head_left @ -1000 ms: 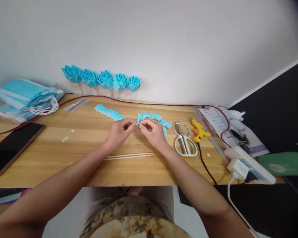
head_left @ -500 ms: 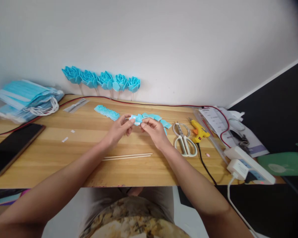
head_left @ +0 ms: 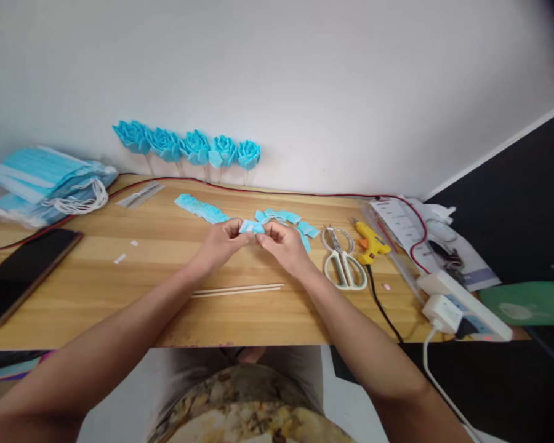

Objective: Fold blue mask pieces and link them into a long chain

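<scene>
Between my two hands is a small folded piece of blue mask fabric [head_left: 251,226] with a white patch on it. My left hand [head_left: 221,244] pinches its left side, and my right hand [head_left: 284,245] grips its right side with thumb and fingers. A row of overlapping folded blue pieces [head_left: 200,208] lies behind my left hand. More blue pieces [head_left: 281,215] are spread behind and beside my right hand, which partly hides them. Two thin wooden sticks [head_left: 237,290] lie on the table nearer to me than the hands.
Scissors [head_left: 345,267], a tape roll [head_left: 349,237] and a yellow glue gun [head_left: 370,243] lie to the right, near a power strip [head_left: 466,307]. Blue fabric flowers [head_left: 196,147] on sticks lean on the wall. Bagged masks [head_left: 46,178] and a phone [head_left: 25,274] are left.
The folded blue piece has turned and shifted slightly left in my fingers. Both hands have drawn a little closer around it. A blue piece on the table behind now shows more.
</scene>
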`<state>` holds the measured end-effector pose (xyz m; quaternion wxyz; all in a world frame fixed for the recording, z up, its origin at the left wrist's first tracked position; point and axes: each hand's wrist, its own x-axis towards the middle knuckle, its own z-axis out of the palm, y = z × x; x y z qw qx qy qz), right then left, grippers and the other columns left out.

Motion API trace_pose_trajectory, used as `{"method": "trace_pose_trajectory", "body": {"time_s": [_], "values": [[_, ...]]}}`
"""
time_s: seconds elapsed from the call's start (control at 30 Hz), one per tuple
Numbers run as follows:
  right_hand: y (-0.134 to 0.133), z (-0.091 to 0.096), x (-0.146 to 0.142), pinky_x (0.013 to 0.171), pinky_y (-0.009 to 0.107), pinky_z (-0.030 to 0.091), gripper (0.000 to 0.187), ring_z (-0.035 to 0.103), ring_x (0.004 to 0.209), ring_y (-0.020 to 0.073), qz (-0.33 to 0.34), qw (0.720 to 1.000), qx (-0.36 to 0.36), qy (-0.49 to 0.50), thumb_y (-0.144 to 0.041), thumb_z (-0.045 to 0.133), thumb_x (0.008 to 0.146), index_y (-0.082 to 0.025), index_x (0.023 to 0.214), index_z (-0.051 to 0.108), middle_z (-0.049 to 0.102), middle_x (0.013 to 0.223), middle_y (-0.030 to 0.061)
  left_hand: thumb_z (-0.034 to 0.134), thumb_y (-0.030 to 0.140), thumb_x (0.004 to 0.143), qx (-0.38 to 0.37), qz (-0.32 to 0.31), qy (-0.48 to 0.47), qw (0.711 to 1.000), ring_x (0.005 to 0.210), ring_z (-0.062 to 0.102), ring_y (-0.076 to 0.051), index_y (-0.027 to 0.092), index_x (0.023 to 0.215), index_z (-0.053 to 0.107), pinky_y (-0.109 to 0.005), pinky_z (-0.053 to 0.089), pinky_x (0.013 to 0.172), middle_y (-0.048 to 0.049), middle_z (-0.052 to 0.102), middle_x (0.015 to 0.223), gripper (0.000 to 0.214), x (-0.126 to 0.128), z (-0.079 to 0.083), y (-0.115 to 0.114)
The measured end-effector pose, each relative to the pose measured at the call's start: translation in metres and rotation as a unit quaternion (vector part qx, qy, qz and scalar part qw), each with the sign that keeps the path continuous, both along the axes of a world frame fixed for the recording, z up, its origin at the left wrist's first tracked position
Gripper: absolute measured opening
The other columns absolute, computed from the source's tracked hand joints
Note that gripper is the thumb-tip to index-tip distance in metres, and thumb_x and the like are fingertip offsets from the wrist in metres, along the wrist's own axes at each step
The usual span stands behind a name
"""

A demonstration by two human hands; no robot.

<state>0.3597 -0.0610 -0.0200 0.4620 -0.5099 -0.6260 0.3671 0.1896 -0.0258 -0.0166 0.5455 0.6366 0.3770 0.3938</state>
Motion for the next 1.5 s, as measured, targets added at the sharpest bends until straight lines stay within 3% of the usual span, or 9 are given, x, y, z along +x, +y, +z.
{"method": "trace_pose_trajectory", "body": {"time_s": [0.23, 0.43, 0.63, 0.73, 0.8, 0.9, 1.0, 1.1, 1.5], "values": [[0.001, -0.001, 0.002, 0.063, 0.027, 0.042, 0.019, 0.051, 0.062, 0.0124, 0.015, 1.000, -0.008, 0.007, -0.037, 0.060, 0.081, -0.021, 0.070, 0.060, 0.058, 0.065, -0.0024, 0.068, 0.039, 0.070, -0.021, -0.001, -0.017, 1.000, 0.052, 0.036, -0.008, 0.018, 0.066, 0.054, -0.024, 0.029, 0.051, 0.0040, 0.046, 0.056, 0.026, -0.001, 0.002, 0.000], [0.001, -0.001, 0.004, 0.072, 0.029, 0.051, 0.022, 0.062, 0.071, 0.0145, 0.042, 0.994, -0.040, 0.090, -0.040, 0.058, 0.084, -0.020, 0.079, 0.067, 0.069, 0.077, 0.0017, 0.069, 0.038, 0.071, -0.030, 0.015, -0.016, 0.999, 0.050, 0.036, -0.009, 0.018, 0.068, 0.057, -0.024, 0.030, 0.050, 0.0046, 0.044, 0.054, 0.023, -0.004, 0.004, 0.001], [0.003, -0.003, 0.005, 0.065, 0.026, 0.045, 0.020, 0.056, 0.066, 0.0122, 0.016, 0.999, -0.012, 0.048, -0.038, 0.063, 0.082, -0.019, 0.075, 0.067, 0.066, 0.072, -0.0004, 0.071, 0.040, 0.072, -0.025, 0.008, -0.024, 0.999, 0.049, 0.034, -0.008, 0.017, 0.069, 0.057, -0.023, 0.028, 0.049, 0.0054, 0.043, 0.053, 0.027, -0.002, -0.002, 0.003], [0.004, -0.004, 0.004, 0.065, 0.026, 0.043, 0.021, 0.055, 0.065, 0.0121, -0.012, 0.999, -0.003, 0.048, -0.038, 0.064, 0.081, -0.019, 0.073, 0.066, 0.065, 0.070, -0.0007, 0.071, 0.043, 0.075, -0.022, 0.032, -0.048, 0.998, 0.048, 0.035, -0.008, 0.017, 0.083, 0.060, -0.023, 0.028, 0.047, 0.0066, 0.044, 0.053, 0.029, -0.001, -0.002, 0.003], [0.005, -0.003, 0.004, 0.067, 0.026, 0.043, 0.021, 0.056, 0.067, 0.0125, -0.026, 0.998, -0.003, 0.064, -0.039, 0.063, 0.081, -0.019, 0.073, 0.066, 0.066, 0.071, -0.0005, 0.070, 0.043, 0.076, -0.003, 0.077, -0.067, 0.995, 0.048, 0.037, -0.008, 0.018, 0.089, 0.059, -0.022, 0.028, 0.047, 0.0071, 0.045, 0.055, 0.030, -0.002, -0.001, 0.003], [0.006, -0.003, 0.004, 0.065, 0.026, 0.041, 0.022, 0.053, 0.064, 0.0121, -0.052, 0.997, 0.006, 0.059, -0.039, 0.063, 0.081, -0.019, 0.072, 0.064, 0.062, 0.068, -0.0015, 0.069, 0.040, 0.078, 0.072, 0.125, -0.046, 0.988, 0.053, 0.040, -0.008, 0.018, 0.078, 0.057, -0.021, 0.030, 0.050, 0.0049, 0.050, 0.060, 0.025, -0.002, -0.001, -0.001], [0.006, -0.003, 0.004, 0.061, 0.026, 0.038, 0.024, 0.048, 0.060, 0.0113, -0.062, 0.997, 0.017, 0.033, -0.040, 0.063, 0.081, -0.019, 0.069, 0.062, 0.057, 0.063, -0.0026, 0.065, 0.037, 0.081, 0.141, 0.105, 0.014, 0.984, 0.055, 0.043, -0.008, 0.017, 0.074, 0.061, -0.022, 0.033, 0.052, 0.0033, 0.052, 0.061, 0.021, 0.000, -0.004, -0.005], [0.004, -0.002, 0.002, 0.060, 0.025, 0.038, 0.024, 0.048, 0.061, 0.0113, -0.047, 0.998, 0.025, 0.022, -0.040, 0.062, 0.082, -0.019, 0.069, 0.062, 0.056, 0.064, -0.0022, 0.062, 0.033, 0.084, 0.180, 0.094, 0.053, 0.978, 0.053, 0.043, -0.009, 0.017, 0.086, 0.068, -0.022, 0.033, 0.052, 0.0042, 0.051, 0.059, 0.017, 0.001, -0.010, -0.005], [0.000, -0.003, 0.000, 0.064, 0.026, 0.043, 0.020, 0.057, 0.065, 0.0135, -0.047, 0.996, 0.065, -0.044, -0.033, 0.057, 0.085, -0.019, 0.079, 0.071, 0.066, 0.070, 0.0006, 0.060, 0.032, 0.087, 0.251, 0.102, 0.141, 0.952, 0.054, 0.047, -0.009, 0.018, 0.091, 0.076, -0.023, 0.034, 0.054, 0.0014, 0.064, 0.065, 0.022, -0.001, -0.006, -0.007]]}}
